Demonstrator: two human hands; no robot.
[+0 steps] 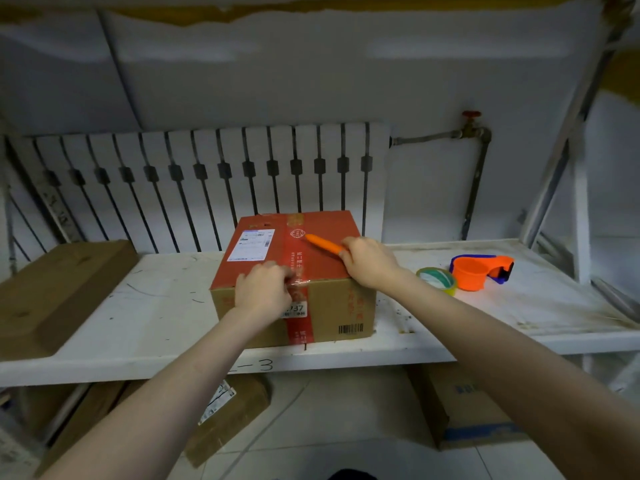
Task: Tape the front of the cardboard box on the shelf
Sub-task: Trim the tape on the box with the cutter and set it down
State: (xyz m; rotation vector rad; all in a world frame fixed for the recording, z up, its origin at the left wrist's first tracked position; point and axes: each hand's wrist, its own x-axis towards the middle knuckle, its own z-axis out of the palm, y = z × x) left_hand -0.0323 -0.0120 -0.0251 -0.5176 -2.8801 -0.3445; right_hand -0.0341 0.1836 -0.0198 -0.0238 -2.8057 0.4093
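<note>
A cardboard box with a red top and a white label stands on the white shelf, near its front edge. My left hand presses on the box's top front edge, fingers pinched on clear tape at the red centre stripe. My right hand rests on the box's top right edge and holds an orange pen-like tool that points left across the lid. A roll of clear tape and an orange and blue tape dispenser lie on the shelf to the right of the box.
A flat brown carton lies at the shelf's left end. A white radiator and a pipe with a red valve stand behind. Under the shelf sit more cartons and a box with blue print.
</note>
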